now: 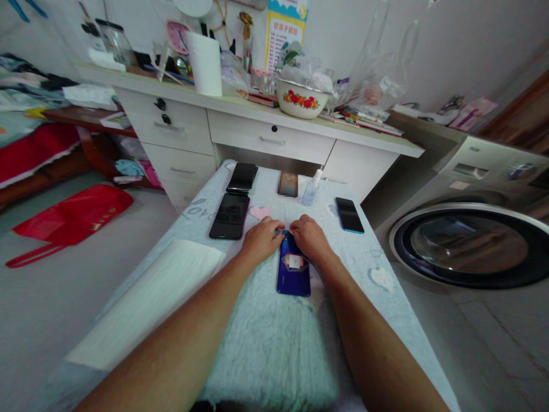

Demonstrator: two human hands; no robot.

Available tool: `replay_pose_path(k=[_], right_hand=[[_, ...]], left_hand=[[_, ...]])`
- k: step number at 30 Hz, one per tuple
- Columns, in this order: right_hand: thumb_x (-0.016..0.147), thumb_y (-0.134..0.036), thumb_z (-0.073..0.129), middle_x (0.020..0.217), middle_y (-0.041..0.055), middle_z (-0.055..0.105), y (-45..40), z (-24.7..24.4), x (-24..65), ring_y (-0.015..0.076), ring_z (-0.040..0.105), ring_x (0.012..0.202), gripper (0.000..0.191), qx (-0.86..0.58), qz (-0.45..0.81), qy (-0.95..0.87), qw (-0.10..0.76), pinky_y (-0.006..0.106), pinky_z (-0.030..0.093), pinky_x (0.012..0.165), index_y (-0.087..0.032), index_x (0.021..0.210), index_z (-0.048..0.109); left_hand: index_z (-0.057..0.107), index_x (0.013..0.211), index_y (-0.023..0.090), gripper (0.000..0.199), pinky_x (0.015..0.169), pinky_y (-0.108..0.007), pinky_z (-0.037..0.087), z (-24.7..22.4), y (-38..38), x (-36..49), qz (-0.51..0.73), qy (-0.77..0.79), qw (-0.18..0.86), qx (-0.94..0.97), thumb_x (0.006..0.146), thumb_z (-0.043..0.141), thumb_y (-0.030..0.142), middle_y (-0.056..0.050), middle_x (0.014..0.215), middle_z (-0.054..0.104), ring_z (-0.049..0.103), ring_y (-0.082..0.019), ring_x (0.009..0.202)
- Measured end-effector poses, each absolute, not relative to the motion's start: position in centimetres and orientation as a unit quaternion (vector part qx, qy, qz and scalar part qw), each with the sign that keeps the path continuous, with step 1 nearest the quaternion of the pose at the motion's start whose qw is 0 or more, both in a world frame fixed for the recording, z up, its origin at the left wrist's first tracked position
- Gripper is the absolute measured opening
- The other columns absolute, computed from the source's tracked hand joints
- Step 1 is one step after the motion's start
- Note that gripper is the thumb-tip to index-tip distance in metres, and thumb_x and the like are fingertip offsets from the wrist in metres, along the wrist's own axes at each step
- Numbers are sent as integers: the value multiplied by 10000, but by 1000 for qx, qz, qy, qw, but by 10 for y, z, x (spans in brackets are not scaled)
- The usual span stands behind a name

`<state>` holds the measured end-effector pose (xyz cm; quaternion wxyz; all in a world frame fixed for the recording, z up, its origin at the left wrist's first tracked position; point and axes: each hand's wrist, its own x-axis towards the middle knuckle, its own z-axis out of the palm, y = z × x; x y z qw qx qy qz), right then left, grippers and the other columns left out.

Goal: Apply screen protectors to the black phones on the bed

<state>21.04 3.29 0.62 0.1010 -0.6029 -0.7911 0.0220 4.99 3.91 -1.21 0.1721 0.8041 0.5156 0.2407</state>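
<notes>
A blue smartphone lies back side up on the cloth-covered table, with a small pale sticker or card on its back. My left hand has its fingers closed at the upper left corner of this phone. At the upper right corner my right hand also grips, fingers bent. The phone's far end is partly hidden by my fingers, and any small thing between them cannot be made out. Left of my hands lies a black-screened phone; beyond it sits a stack of phones. Another phone with a blue edge rests on the right.
A clear spray bottle and a blurred brown rectangular item stand behind my hands. A whitish sheet covers the table's left side. White drawers border the far end; a washing machine is on the right.
</notes>
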Motion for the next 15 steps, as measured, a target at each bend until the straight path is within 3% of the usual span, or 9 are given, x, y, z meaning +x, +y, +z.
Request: replay_pose_path(k=[15], right_hand=[[939, -237, 449, 892, 84, 586, 35, 3, 206, 185, 534, 915, 258, -594, 3, -799, 98, 257, 370, 801, -161, 929, 695]], left_hand=[[640, 1072, 247, 261, 797, -279, 469, -14, 41, 49, 236, 510, 169, 810, 824, 557, 267, -33, 1031, 606, 614, -183, 950]])
